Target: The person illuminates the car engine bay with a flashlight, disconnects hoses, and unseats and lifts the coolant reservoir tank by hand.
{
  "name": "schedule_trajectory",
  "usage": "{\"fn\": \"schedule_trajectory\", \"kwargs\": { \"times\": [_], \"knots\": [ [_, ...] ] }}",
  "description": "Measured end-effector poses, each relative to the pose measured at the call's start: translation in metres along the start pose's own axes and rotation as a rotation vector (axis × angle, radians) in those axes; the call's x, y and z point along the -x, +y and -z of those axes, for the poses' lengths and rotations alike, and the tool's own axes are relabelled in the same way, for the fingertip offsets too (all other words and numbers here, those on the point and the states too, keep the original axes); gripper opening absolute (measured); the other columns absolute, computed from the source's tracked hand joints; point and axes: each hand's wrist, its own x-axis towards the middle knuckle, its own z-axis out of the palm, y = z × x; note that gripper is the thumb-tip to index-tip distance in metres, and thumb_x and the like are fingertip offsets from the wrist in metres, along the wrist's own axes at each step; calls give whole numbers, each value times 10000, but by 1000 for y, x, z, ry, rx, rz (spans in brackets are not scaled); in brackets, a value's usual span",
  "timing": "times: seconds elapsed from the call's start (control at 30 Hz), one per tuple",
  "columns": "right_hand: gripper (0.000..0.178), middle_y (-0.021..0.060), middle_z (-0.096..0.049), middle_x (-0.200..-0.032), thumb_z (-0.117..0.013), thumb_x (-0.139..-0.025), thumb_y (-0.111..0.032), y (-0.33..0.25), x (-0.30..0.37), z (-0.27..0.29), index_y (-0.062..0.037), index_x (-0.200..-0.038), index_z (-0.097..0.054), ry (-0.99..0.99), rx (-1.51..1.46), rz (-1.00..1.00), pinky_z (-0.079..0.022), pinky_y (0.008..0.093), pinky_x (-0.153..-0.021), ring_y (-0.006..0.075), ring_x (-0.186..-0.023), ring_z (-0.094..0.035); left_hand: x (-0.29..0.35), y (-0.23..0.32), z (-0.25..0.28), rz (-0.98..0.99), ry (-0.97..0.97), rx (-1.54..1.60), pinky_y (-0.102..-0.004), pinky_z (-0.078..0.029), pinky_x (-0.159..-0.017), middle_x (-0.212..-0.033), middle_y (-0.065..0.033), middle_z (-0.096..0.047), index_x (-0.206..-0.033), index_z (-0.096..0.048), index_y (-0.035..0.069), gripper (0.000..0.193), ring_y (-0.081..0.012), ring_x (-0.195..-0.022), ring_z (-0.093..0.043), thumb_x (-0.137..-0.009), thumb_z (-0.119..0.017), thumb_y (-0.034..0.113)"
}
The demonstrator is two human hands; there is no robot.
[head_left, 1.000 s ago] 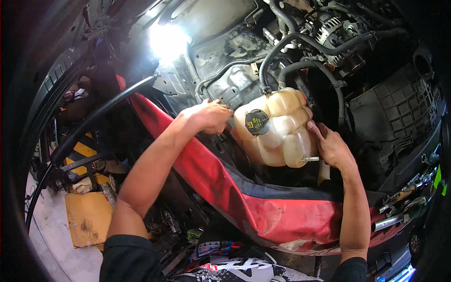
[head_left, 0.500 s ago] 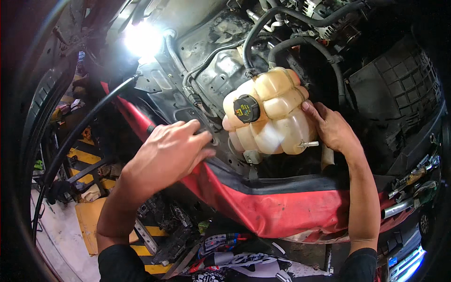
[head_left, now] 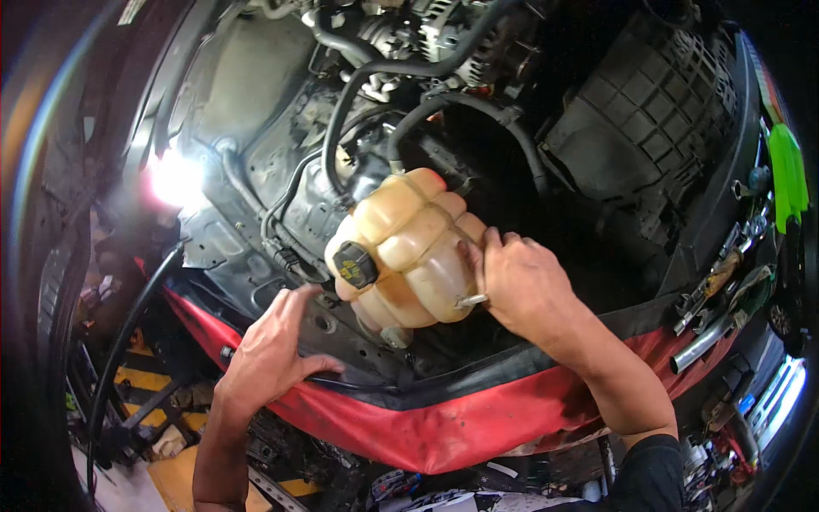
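A yellowed plastic coolant reservoir (head_left: 409, 256) sits tilted over the near edge of the engine bay, its black screw cap (head_left: 355, 264) at the left. My right hand (head_left: 527, 286) grips the reservoir's right side, thumb on the near face and fingertips partly hidden; a small pale outlet pipe (head_left: 471, 300) sticks out just by it. Left of the reservoir, my left hand (head_left: 271, 346) hovers over the bay's edge with thumb and fingers apart, holding nothing. Two black hoses, one a thick hose (head_left: 341, 119), run down to the reservoir's top.
A red and black fender cover (head_left: 426, 422) drapes along the near edge. Sockets and wrenches (head_left: 721, 277) lie at the right edge, below a bright green item (head_left: 787, 175). A glaring lamp (head_left: 177, 177) shines at the left, above a black prop rod (head_left: 128, 316).
The view has swung to the right, so the bay sits further left. My left hand has spread its thumb and fingers; my right hand stays on the reservoir with its wrist turned.
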Motion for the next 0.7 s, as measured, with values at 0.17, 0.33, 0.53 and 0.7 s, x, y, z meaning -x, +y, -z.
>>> {"fn": "schedule_trajectory", "kwargs": {
  "times": [0.17,0.33,0.53,0.7],
  "knots": [
    [473,254,-718,-861,-489,-1134,-396,-3,0,-4,55,-1162,-631,-14,-122,-40,-619,491,-706,421,-764,-738,-34,14,-9,141,42,-10,-512,-507,-1110,-1541,-286,-539,-1636,-279,34,1163,-480,-1376,-575,-778,-941,455],
    [617,317,-728,-880,-460,-1137,-469,5,-12,0,101,-1342,-575,-104,-325,-112,-637,514,-729,471,-787,-755,-56,20,-23,325,62,213,-509,-537,-1023,-1349,-294,-675,-1597,-318,30,1022,-497,-1232,-665,-861,-898,439],
    [740,355,-729,-884,-417,-1131,-561,11,-21,4,115,-1401,-547,-238,-411,-171,-628,556,-766,516,-864,-754,-67,14,-40,192,253,363,-358,-597,-845,-1199,-193,-738,-1424,-423,31,755,-229,-989,-759,-875,-909,209],
    [767,357,-728,-875,-396,-1129,-585,12,-25,9,120,-1390,-545,-328,-446,-204,-609,574,-817,521,-906,-746,-70,15,-54,149,360,623,-385,-591,-790,-1051,-191,-754,-1384,-425,38,791,-281,-910,-771,-843,-934,308]
  ]
}}
